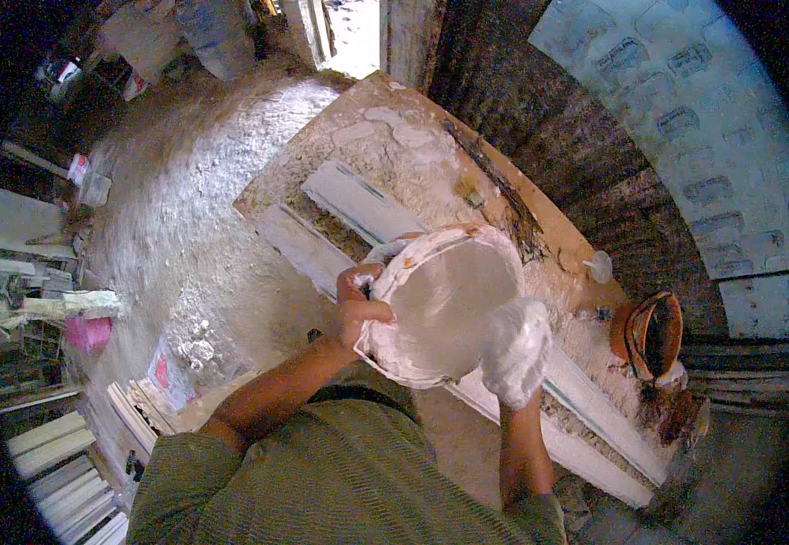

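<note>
A round bucket [372,350] with a plaster-crusted white rim holds a pale grey, runny mix [444,295]. My left hand [361,304] is closed on the left side of its rim, with white smears on the fingers. At the right side of the opening is my right hand [514,354], covered by a wet white mass. Its fingers do not show, and I cannot tell whether the white is a coating or a wad in the hand. Two long white plaster-like strips [358,204] [299,245] lie side by side beneath the bucket, running diagonally across a board.
The brown worktable board [431,150] has white spills. Near its right edge stand an orange-brown container [653,336] and a small pale cup [600,266]. A plastic bag with white lumps [197,354] lies at left. Stacked pale strips [63,481] fill the lower left.
</note>
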`<state>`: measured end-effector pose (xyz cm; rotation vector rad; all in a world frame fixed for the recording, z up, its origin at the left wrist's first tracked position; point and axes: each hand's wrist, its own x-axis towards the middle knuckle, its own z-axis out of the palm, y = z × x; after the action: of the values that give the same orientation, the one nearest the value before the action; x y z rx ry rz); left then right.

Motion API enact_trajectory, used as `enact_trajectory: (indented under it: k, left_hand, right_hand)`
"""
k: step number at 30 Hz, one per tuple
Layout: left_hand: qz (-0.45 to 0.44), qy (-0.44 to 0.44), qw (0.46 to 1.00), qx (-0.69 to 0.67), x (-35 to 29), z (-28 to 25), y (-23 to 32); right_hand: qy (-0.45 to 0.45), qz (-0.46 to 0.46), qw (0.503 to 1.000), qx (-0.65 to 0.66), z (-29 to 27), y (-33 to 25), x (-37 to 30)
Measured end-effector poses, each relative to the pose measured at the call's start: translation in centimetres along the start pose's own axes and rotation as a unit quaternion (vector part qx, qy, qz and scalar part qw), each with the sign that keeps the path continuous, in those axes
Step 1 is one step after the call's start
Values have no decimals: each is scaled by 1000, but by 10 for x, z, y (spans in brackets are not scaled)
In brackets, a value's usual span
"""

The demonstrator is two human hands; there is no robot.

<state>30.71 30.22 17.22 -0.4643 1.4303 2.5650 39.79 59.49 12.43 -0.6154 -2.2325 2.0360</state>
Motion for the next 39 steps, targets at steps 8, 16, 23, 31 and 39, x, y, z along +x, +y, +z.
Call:
enact_trajectory:
  k: [8,16,23,31,39]
  left_hand:
    - [132,75,986,-63,10,-83,12]
    - [293,206,933,20,-24,-225,85]
    - [419,361,824,124,-52,-379,96]
    - [368,443,767,283,-103,-470,84]
    - [379,371,830,170,-58,-408,91]
  right_hand:
    - [-87,163,830,527,-46,13,47]
    - [-238,182,858,416,35,97,148]
    - [-8,-51,934,-354,229,110,225]
    - [-79,-223,883,-405,400,86,291]
    - [-132,-179,945,-239,429,51,279]
